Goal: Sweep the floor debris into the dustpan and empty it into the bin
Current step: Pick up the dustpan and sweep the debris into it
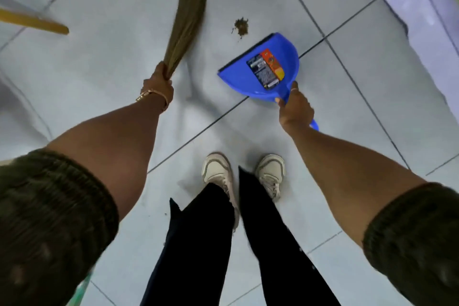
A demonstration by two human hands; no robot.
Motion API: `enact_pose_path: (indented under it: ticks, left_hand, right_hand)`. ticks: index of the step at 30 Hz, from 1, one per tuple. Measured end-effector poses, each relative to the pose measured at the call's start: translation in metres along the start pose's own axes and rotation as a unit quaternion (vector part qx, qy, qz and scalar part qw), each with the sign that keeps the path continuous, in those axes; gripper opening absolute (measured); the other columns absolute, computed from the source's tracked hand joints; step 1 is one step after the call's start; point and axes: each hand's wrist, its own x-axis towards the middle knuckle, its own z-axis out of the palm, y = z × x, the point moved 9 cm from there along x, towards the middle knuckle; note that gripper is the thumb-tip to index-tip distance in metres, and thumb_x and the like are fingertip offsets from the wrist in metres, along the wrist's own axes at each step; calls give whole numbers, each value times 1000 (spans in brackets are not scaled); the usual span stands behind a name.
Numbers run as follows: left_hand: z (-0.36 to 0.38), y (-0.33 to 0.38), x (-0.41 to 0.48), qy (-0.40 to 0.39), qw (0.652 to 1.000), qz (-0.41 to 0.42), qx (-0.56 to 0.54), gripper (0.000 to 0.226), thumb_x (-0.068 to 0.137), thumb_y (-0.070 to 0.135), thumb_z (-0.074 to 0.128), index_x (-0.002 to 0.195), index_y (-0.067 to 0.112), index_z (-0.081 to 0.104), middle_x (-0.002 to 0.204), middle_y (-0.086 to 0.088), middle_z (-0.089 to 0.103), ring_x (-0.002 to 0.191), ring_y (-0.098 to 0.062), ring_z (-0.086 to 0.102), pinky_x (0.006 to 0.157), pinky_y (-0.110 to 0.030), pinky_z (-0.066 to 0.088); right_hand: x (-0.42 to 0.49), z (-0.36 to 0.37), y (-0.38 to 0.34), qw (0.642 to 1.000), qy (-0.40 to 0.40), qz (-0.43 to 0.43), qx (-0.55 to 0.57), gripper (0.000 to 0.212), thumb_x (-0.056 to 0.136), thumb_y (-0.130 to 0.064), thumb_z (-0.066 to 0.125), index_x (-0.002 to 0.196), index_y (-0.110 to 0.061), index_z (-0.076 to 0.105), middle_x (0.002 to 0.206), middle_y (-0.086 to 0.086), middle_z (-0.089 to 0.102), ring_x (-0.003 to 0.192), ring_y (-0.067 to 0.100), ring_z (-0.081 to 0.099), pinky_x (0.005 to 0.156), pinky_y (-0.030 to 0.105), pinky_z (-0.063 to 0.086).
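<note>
Left hand (pixel 159 82) grip closed around broom (pixel 188 15); right hand (pixel 295 109) closed on dustpan (pixel 263 69) handle. Debris pile (pixel 241 26) on floor (pixel 111 20), just beyond dustpan lip. Advice: press lip flat, sweep short strokes toward pan, avoid scattering.

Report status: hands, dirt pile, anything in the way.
Left hand gripping straw hand broom; right hand on blue plastic dustpan handle. Small brown debris pile on floor just beyond pan lip. Path clear.
</note>
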Motion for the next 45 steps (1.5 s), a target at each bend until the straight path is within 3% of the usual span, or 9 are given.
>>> enact_pose_path:
  ticks: [4,10,21,25,28,32,35,39,45]
  left_hand:
    - [27,-10,33,-24,997,-5,69,60,94,21,43,150,29,22,148,-18,39,129,-43,44,106,-44,42]
    - [18,5,55,-30,986,60,150,58,93,23,44,146,37,24,131,-24,53,108,-49,55,88,-46,49]
    - [53,-4,-35,-134,984,87,74,58,95,14,48,147,34,31,137,-16,54,117,-38,55,95,-33,44]
    - [50,-1,-86,-106,988,116,9,62,93,5,48,145,36,33,111,-11,66,98,-34,63,85,-38,51]
    - [32,12,-113,-54,989,139,-16,60,95,8,48,145,38,32,107,-17,66,91,-34,63,82,-44,53]
    - [-5,25,-121,30,988,152,-27,60,94,11,50,144,41,33,116,-20,64,105,-39,61,89,-49,52]
    - [-22,22,-98,67,992,107,-28,62,93,8,50,145,38,32,121,-19,63,113,-38,58,94,-43,47]
    - [-13,5,-54,25,998,-4,-57,60,94,6,44,147,33,32,133,-12,58,122,-32,53,100,-31,40]
    - [13,-5,-44,-60,995,-63,-40,60,94,8,43,147,33,32,139,-17,53,126,-39,50,105,-54,43]
  right_hand:
    - [35,6,2,998,17,-22,-52,60,99,-30,45,152,-15,19,129,17,55,119,40,52,99,52,38]
    - [63,-11,8,999,17,-22,-32,46,95,-25,52,139,-16,42,121,13,64,117,37,55,99,47,40]
    - [63,0,18,1000,3,-1,-9,41,94,-17,58,132,-8,48,121,18,64,114,39,57,98,48,44]
    - [60,12,19,999,-2,16,28,41,93,-16,59,132,-12,47,122,15,64,113,37,59,100,50,44]
    - [60,18,24,997,-8,44,58,42,91,-13,60,131,-12,46,125,15,62,116,38,56,102,50,42]
    - [60,20,27,996,-21,50,68,45,89,-12,63,130,-10,45,126,17,59,118,40,55,101,49,43]
    - [60,17,33,996,-28,55,66,45,88,-11,65,128,-9,45,126,18,59,117,41,55,100,50,42]
    - [63,15,44,997,-38,49,43,45,89,-10,64,129,-9,43,126,18,58,117,42,54,101,52,42]
    - [69,18,54,998,-31,43,33,47,89,-10,65,130,-9,43,127,17,58,119,41,53,102,51,40]
